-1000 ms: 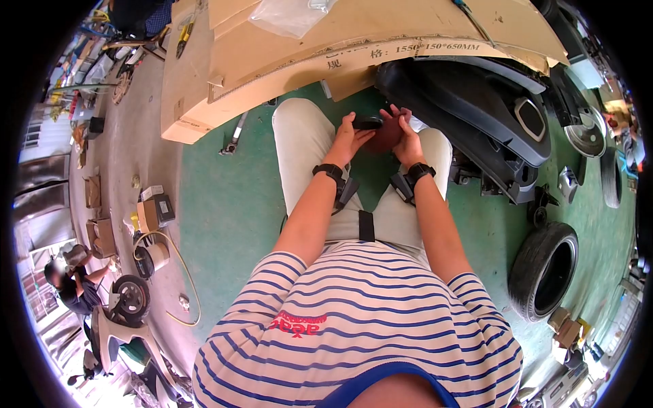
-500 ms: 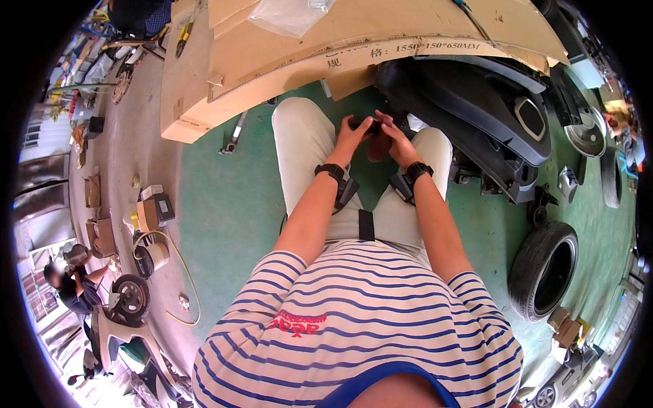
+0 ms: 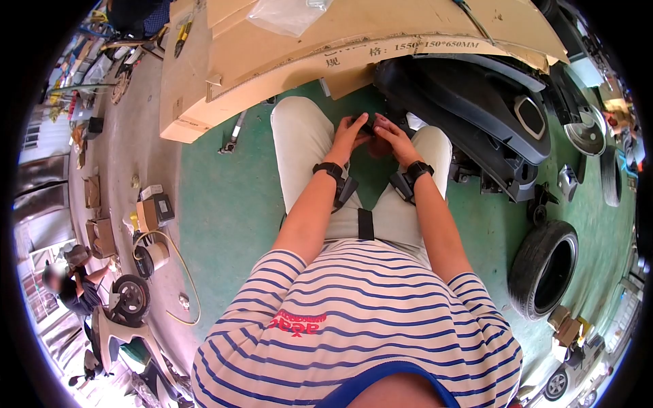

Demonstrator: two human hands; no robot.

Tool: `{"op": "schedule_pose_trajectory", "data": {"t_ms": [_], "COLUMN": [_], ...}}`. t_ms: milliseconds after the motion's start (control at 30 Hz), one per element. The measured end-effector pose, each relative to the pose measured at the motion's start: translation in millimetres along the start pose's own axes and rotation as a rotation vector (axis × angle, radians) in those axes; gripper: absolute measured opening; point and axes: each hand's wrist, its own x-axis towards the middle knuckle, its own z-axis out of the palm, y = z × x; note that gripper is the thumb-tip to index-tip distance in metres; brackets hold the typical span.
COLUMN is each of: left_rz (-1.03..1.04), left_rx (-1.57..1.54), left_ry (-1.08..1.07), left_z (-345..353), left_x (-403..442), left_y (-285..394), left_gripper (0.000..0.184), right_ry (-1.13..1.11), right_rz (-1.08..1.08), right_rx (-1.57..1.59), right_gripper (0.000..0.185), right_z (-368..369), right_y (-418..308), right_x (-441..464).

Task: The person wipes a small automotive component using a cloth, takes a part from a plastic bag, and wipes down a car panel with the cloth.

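Between my knees my two hands meet over the green floor. My left hand [image 3: 349,138] is closed around a small black object [image 3: 368,127], only partly visible between the fingers. A reddish-brown disc-like piece [image 3: 379,145] hangs under my right hand [image 3: 398,141], whose fingers are bent round it and touch the black object's side. Much of both items is covered by the fingers. Black straps with dark modules sit on both wrists.
A large cardboard box [image 3: 272,80] lies ahead, with pliers [image 3: 182,39] and clear plastic [image 3: 289,15] on top. Black vehicle body parts [image 3: 469,109] stand right of my knee, a tire [image 3: 543,270] further right. At the left, a person [image 3: 75,289] is beside a scooter [image 3: 136,333].
The hands have come together. The reddish-brown disc, facing up beside the black object a second ago, has turned and is now mostly under the right fingers.
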Motion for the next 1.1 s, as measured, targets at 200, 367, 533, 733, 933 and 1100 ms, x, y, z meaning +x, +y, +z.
{"op": "schedule_pose_trajectory", "data": {"t_ms": [200, 367, 533, 733, 933, 1100], "left_rz": [-0.084, -0.071, 0.004, 0.006, -0.027, -0.101], "left_rx": [0.035, 0.089, 0.092, 0.064, -0.035, -0.068], "left_ry": [-0.097, -0.040, 0.056, 0.006, -0.190, -0.185], "left_z": [-2.2, 0.6, -1.0, -12.3, -1.6, -3.2], "left_x": [0.3, -2.2, 1.4, 11.9, -1.6, 1.1], "left_y": [1.9, 2.9, -3.4, -10.7, -2.8, -1.0], "left_gripper": [0.061, 0.064, 0.061, 0.040, 0.024, 0.021], "right_ry": [0.037, 0.007, 0.045, 0.197, 0.111, 0.087], "right_rz": [0.140, 0.151, 0.101, 0.024, 0.054, 0.010], "right_rx": [-0.240, -0.181, -0.189, -0.315, -0.404, -0.358], "right_gripper": [0.052, 0.052, 0.053, 0.053, 0.050, 0.047], "right_z": [-1.3, -0.1, 0.6, -7.6, -4.2, -3.2], "right_y": [0.5, -3.2, 4.9, 17.5, 19.1, 15.7], "right_x": [0.1, -1.9, 2.7, 11.2, 9.0, 6.3]}}
